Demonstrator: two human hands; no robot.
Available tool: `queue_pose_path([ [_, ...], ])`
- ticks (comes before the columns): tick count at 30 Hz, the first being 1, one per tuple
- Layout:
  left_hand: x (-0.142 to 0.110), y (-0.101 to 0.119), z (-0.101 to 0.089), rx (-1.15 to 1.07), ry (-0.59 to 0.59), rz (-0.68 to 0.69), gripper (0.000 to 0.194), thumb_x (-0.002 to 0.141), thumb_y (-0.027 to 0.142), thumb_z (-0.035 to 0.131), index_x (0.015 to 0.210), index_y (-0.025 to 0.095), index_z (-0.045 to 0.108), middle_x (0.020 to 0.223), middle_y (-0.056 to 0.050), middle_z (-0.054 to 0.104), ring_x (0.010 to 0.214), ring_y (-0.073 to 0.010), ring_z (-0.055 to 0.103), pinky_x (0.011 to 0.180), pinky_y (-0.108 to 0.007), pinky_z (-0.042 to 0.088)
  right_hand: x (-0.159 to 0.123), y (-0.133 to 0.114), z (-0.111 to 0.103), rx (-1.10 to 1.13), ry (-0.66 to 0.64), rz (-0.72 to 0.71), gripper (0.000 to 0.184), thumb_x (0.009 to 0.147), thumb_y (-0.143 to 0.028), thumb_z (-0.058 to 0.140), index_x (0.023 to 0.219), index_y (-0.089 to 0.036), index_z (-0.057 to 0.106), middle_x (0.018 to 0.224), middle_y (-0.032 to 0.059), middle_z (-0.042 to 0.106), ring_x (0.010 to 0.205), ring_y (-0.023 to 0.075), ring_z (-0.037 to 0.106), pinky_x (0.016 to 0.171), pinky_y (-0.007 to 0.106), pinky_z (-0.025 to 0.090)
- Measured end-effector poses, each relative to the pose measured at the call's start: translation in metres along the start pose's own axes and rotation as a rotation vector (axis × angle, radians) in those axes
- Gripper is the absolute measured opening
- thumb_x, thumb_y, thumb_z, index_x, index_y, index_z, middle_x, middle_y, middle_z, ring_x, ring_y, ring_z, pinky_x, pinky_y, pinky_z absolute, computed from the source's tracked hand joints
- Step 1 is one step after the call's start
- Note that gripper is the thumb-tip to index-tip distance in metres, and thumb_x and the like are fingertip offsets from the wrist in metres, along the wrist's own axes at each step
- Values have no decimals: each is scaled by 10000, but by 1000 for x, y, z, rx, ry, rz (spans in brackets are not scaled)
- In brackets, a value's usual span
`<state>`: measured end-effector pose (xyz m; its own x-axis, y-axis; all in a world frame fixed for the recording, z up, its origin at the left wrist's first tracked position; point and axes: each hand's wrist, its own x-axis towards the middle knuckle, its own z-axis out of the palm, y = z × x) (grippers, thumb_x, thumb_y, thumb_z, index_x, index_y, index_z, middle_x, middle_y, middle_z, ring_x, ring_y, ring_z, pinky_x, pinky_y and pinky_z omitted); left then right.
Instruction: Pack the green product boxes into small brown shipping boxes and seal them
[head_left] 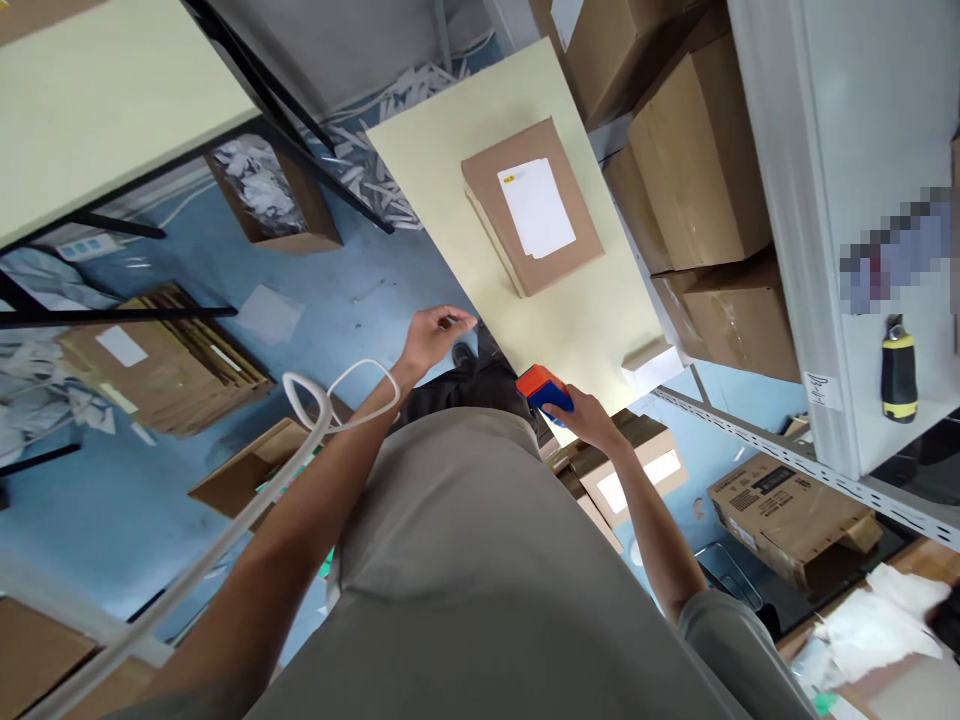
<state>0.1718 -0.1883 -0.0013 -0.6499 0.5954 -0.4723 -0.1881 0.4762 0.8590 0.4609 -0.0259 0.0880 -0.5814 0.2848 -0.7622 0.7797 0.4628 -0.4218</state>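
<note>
My right hand (589,415) is closed around a small orange-and-blue plastic tool (547,388) at the near edge of the pale yellow table (592,330). What kind of tool it is, I cannot make out. My left hand (435,335) hangs in the air just left of the table, fingers loosely bent and apart, with nothing visible in it. On the table lies a closed brown cardboard box (487,165) bearing a white label (537,208). A small white box (651,362) sits by the table's right corner.
A thick white cable (304,440) loops over my left forearm. Large cartons (709,150) stand right of the table, beside a metal shelf post (795,220). A black-and-yellow tool (898,375) rests on the shelf. Flattened cardboard (165,360) and a scrap-filled box (262,190) are at left.
</note>
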Motion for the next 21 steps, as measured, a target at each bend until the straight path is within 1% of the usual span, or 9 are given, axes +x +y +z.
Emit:
queue_pose_path([
  [2, 22, -5, -1, -25, 32, 42, 225, 781, 417, 856, 848, 207, 811, 866, -40, 808, 715, -160, 625, 703, -299, 519, 11, 2, 2, -152, 123, 59, 558, 1096, -587, 605, 1467, -172, 572, 1137, 147, 818, 965, 313, 792, 791, 334, 538],
  [4, 44, -8, 4, -83, 37, 104, 196, 776, 390, 872, 841, 217, 807, 905, -51, 818, 765, -172, 663, 745, -315, 540, 29, 0, 6, -275, 228, 109, 644, 1109, -609, 577, 1548, -143, 510, 1193, 190, 809, 1020, 347, 800, 816, 358, 562],
  [6, 63, -9, 10, -137, 37, 157, 184, 770, 380, 890, 838, 230, 808, 926, -63, 826, 806, -188, 697, 768, -334, 555, 49, -2, 11, -351, 306, 147, 696, 1122, -629, 535, 1573, -103, 477, 1175, 222, 807, 1034, 366, 804, 830, 379, 584],
  [9, 84, -9, 21, -176, 70, 183, 175, 785, 385, 895, 831, 243, 805, 938, -68, 832, 848, -203, 728, 774, -341, 566, 74, -1, 20, -394, 403, 156, 700, 1147, -621, 469, 1564, -59, 470, 1146, 246, 804, 1049, 366, 806, 876, 402, 605],
  [11, 94, -9, 28, -188, 109, 183, 149, 806, 369, 881, 828, 247, 799, 946, -63, 833, 870, -202, 738, 775, -331, 567, 85, 2, 26, -388, 466, 149, 699, 1158, -620, 424, 1556, -47, 471, 1141, 249, 803, 1054, 359, 806, 900, 412, 613],
  [13, 102, -8, 36, -195, 135, 177, 98, 822, 317, 862, 827, 244, 796, 944, -56, 830, 869, -194, 738, 769, -320, 559, 94, 6, 32, -371, 518, 163, 714, 1161, -623, 399, 1561, -35, 461, 1120, 251, 803, 1046, 358, 805, 899, 421, 619],
  [15, 109, -7, 44, -200, 153, 166, 42, 829, 253, 839, 828, 239, 800, 928, -50, 824, 856, -186, 730, 757, -309, 548, 101, 8, 38, -354, 555, 189, 718, 1159, -611, 408, 1566, -22, 454, 1097, 254, 802, 1042, 361, 805, 891, 424, 620],
  [17, 114, -5, 52, -205, 173, 156, 32, 836, 213, 823, 828, 237, 803, 920, -45, 819, 857, -184, 723, 747, -302, 544, 107, 9, 42, -335, 584, 210, 704, 1159, -588, 430, 1566, -14, 454, 1109, 261, 799, 1056, 363, 803, 895, 425, 620],
  [21, 119, 1, 71, -212, 252, 143, 24, 873, 225, 813, 862, 247, 811, 963, -45, 826, 856, -178, 721, 743, -286, 559, 114, 5, 50, -296, 613, 244, 707, 1156, -575, 450, 1573, -4, 448, 1140, 270, 795, 1081, 363, 799, 910, 422, 621],
])
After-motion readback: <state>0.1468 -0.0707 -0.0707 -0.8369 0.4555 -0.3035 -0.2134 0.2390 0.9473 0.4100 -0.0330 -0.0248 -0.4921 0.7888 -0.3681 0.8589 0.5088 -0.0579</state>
